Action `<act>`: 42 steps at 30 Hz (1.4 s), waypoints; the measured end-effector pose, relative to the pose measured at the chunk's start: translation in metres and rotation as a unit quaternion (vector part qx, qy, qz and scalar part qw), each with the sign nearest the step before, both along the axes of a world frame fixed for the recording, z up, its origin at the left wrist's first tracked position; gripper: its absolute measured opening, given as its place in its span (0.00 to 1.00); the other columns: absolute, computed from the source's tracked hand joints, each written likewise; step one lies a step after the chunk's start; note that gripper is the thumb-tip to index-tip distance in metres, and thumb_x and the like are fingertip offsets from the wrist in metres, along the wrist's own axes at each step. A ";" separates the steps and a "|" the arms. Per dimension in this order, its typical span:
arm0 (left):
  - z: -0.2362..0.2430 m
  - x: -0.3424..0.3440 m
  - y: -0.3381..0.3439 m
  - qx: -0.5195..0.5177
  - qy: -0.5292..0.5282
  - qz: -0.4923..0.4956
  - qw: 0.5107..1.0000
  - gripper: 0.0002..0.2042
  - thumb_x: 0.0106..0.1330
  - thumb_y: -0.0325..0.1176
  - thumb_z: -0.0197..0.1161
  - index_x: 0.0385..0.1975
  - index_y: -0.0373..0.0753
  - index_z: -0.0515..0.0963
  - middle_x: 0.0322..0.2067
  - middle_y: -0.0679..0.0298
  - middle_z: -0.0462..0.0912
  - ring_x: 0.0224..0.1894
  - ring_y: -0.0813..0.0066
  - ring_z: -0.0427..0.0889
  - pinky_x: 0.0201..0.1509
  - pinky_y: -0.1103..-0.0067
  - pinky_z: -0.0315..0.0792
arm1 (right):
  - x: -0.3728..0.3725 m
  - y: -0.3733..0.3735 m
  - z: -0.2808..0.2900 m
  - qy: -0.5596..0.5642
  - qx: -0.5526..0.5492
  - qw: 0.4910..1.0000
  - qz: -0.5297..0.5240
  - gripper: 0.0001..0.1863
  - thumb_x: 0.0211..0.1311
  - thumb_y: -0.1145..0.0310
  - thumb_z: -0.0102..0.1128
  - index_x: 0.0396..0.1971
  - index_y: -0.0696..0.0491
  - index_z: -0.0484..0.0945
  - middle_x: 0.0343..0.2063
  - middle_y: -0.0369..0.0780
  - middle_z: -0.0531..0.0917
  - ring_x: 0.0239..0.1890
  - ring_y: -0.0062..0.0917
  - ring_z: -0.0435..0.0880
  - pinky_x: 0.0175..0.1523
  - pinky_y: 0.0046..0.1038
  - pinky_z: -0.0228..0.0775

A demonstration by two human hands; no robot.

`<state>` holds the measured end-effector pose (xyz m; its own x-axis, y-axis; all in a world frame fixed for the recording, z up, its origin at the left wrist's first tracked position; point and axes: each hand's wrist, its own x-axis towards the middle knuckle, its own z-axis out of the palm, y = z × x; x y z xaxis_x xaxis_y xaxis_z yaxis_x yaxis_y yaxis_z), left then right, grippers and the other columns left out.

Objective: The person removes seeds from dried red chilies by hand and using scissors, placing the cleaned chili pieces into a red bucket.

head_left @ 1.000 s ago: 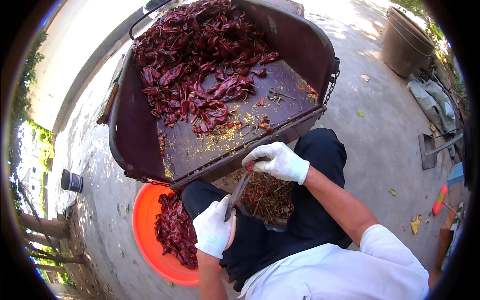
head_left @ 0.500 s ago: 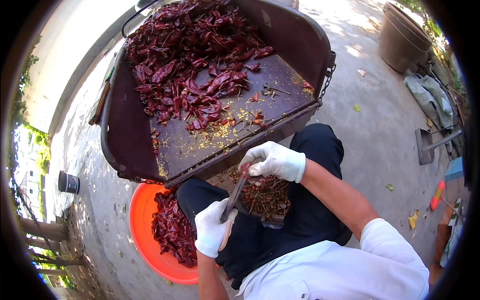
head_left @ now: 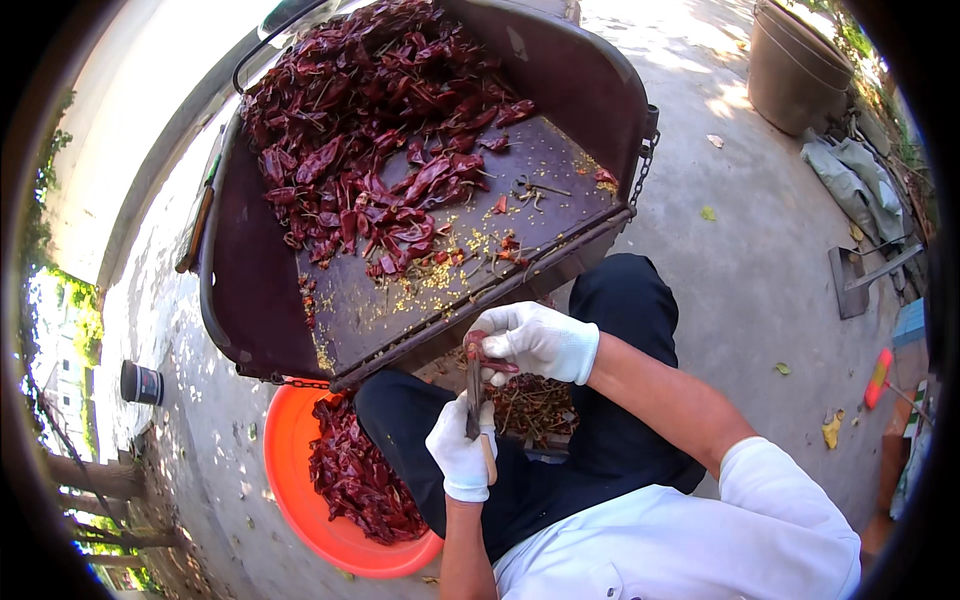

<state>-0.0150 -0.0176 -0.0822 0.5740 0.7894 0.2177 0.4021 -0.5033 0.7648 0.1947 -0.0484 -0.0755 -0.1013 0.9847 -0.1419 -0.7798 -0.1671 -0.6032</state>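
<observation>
My left hand (head_left: 461, 452), in a white glove, is closed around scissors (head_left: 474, 385) with dark metal blades and a tan handle loop at the palm. Their tips point up against a dried red chili pepper (head_left: 497, 366), pinched in the gloved fingers of my right hand (head_left: 533, 342). Part of the pepper is hidden by those fingers. Below, between my knees, lies a heap of cut stems and bits (head_left: 538, 405). By my left knee, an orange basin (head_left: 283, 480) holds dried red peppers (head_left: 355, 480).
In front of me stands a dark metal cart bed (head_left: 370, 325) with a large pile of dried peppers (head_left: 370, 120), scattered yellow seeds and loose stems. A chain (head_left: 645, 165) hangs at its right corner. Farther off are a brown bucket (head_left: 798, 70), a metal dustpan (head_left: 850, 282) and a small black tub (head_left: 141, 383).
My left hand has moved right and slightly up, turning the scissors more upright. My right hand has shifted slightly left and down, and more of the pepper shows below its fingers.
</observation>
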 end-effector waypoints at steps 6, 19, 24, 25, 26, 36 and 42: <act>0.006 -0.002 0.007 -0.128 -0.019 -0.002 0.992 0.11 0.59 0.24 0.70 0.41 0.32 0.83 0.26 0.56 0.82 0.26 0.73 0.82 0.33 0.78 0.74 | -0.002 -0.004 0.025 -0.262 0.036 0.957 -0.117 0.11 0.67 0.72 0.62 0.46 0.58 0.80 0.39 0.35 0.85 0.38 0.16 0.82 0.43 0.20 0.75; 0.037 -0.001 0.003 0.134 0.063 -0.011 0.989 0.13 0.55 0.24 0.67 0.41 0.34 0.82 0.27 0.60 0.80 0.26 0.60 0.81 0.33 0.75 0.75 | 0.004 -0.011 0.014 0.016 0.038 0.999 0.004 0.06 0.67 0.75 0.59 0.41 0.58 0.79 0.30 0.35 0.81 0.26 0.17 0.76 0.32 0.21 0.68; 0.035 -0.009 0.004 -0.154 0.004 -0.008 0.988 0.14 0.64 0.24 0.65 0.50 0.29 0.80 0.30 0.67 0.82 0.31 0.84 0.77 0.37 0.83 0.73 | 0.007 -0.012 0.030 -0.138 -0.034 0.981 -0.129 0.09 0.66 0.70 0.62 0.43 0.58 0.79 0.32 0.32 0.81 0.30 0.15 0.77 0.35 0.22 0.71; 0.035 -0.008 0.005 -0.104 -0.005 0.003 0.995 0.14 0.64 0.24 0.65 0.50 0.29 0.80 0.30 0.66 0.82 0.31 0.84 0.77 0.37 0.83 0.73 | 0.004 -0.010 0.030 -0.200 -0.012 0.969 -0.144 0.10 0.66 0.70 0.62 0.44 0.58 0.79 0.33 0.32 0.81 0.31 0.14 0.78 0.36 0.22 0.72; 0.037 -0.008 0.006 -0.054 -0.014 0.014 0.998 0.14 0.65 0.24 0.65 0.50 0.29 0.80 0.30 0.66 0.82 0.32 0.84 0.77 0.38 0.83 0.74 | 0.000 -0.010 0.030 -0.262 0.008 0.952 -0.157 0.11 0.66 0.70 0.62 0.44 0.58 0.80 0.33 0.32 0.82 0.32 0.14 0.78 0.37 0.21 0.72; 0.052 0.030 0.012 0.168 0.108 -0.013 0.980 0.24 0.57 0.21 0.60 0.57 0.31 0.71 0.44 0.47 0.78 0.50 0.48 0.77 0.52 0.65 0.72 | -0.003 -0.008 0.020 -0.322 0.058 0.939 -0.106 0.10 0.66 0.70 0.61 0.43 0.58 0.81 0.35 0.32 0.82 0.36 0.12 0.77 0.43 0.20 0.71; 0.045 0.032 0.017 0.195 0.091 -0.054 0.975 0.26 0.55 0.19 0.58 0.57 0.28 0.69 0.45 0.47 0.76 0.50 0.47 0.76 0.55 0.62 0.70 | -0.003 -0.011 0.024 -0.182 0.005 0.982 -0.048 0.11 0.67 0.64 0.62 0.42 0.56 0.80 0.36 0.34 0.83 0.33 0.15 0.78 0.39 0.21 0.70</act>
